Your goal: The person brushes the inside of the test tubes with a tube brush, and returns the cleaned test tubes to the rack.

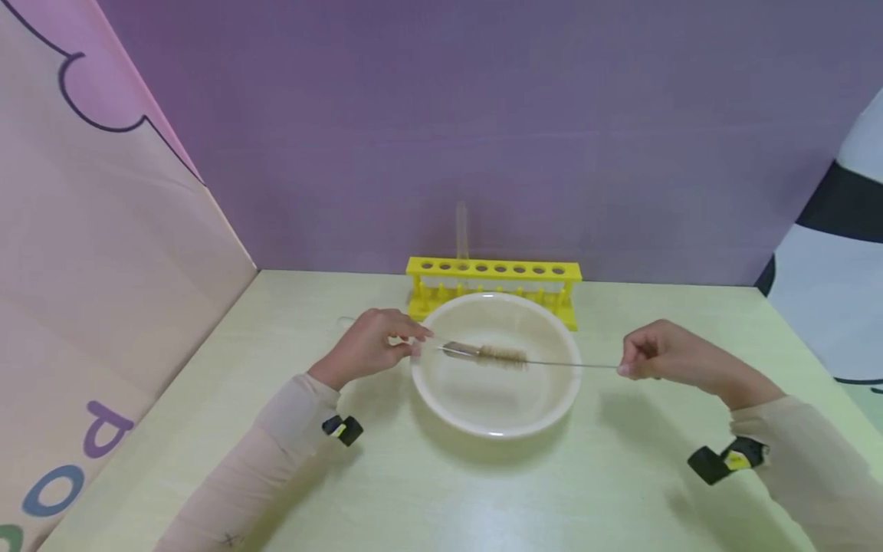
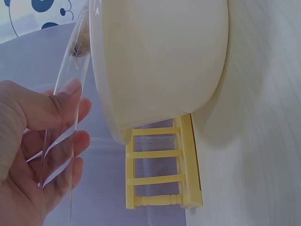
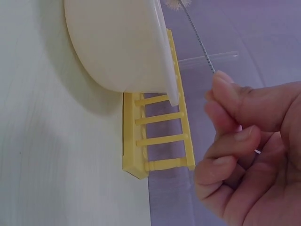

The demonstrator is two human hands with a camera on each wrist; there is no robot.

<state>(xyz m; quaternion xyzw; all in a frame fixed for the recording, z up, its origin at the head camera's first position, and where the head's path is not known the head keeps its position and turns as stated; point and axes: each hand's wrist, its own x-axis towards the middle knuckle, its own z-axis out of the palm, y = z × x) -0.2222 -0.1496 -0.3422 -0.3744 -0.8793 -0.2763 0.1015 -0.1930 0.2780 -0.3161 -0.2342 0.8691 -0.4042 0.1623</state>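
Note:
My left hand (image 1: 372, 345) holds a clear glass test tube (image 2: 68, 77) between thumb and fingers, tilted over the left side of a white basin (image 1: 497, 425). Bristles of a test tube brush (image 1: 507, 357) reach into the tube's mouth; the rest of the tan bristles lie outside it, above the basin. At the right, my right hand (image 1: 665, 354) pinches the brush's thin twisted-wire handle (image 3: 200, 42) between thumb and forefinger, the other fingers curled. Tube and brush form a nearly level line across the basin. In the head view the fingers hide the tube's far end.
Behind the basin stands a yellow test tube rack (image 1: 566, 272) with another clear test tube (image 1: 462, 230) upright in it. The pale table (image 1: 483, 498) ends at a purple backdrop (image 1: 483, 115). A printed panel (image 1: 103, 268) borders the left side.

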